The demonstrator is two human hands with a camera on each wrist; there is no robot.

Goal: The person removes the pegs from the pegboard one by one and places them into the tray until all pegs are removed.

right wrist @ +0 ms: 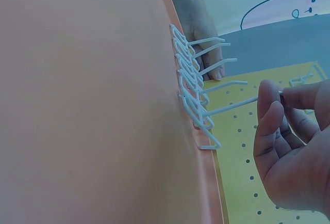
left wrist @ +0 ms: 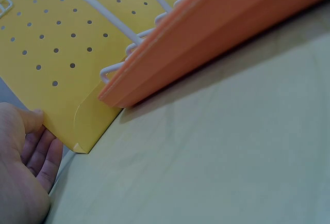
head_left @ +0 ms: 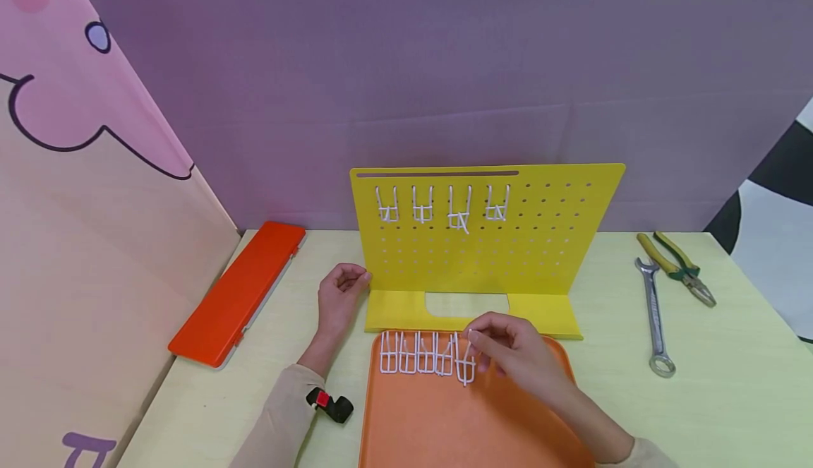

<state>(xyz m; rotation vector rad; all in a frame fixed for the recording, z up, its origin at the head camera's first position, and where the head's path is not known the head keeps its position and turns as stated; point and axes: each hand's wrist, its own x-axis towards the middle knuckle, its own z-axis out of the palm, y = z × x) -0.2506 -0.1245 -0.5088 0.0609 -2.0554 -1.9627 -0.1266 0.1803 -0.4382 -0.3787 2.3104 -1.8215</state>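
A yellow pegboard [head_left: 470, 260] stands upright on its flat base, with several white wire hooks [head_left: 459, 219] hanging in its top rows. My left hand [head_left: 339, 300] holds the board's left edge low down, its thumb [left wrist: 34, 121] against the edge and the other fingers beside and behind. More white hooks lie in a row along the far rim of an orange tray [head_left: 432, 429] in front of the board. With thumb and forefinger, my right hand [head_left: 517, 351] pinches the prong of the rightmost hook [right wrist: 232, 106]. That hook's frame is still down at the tray, tilted slightly out of line.
To the left lies a red flat case [head_left: 238, 291] with a grey edge. A combination wrench [head_left: 655, 320] and pliers with yellow-green handles [head_left: 679, 267] lie on the right of the table. A purple cloth backdrop [head_left: 406, 87] rises behind the table.
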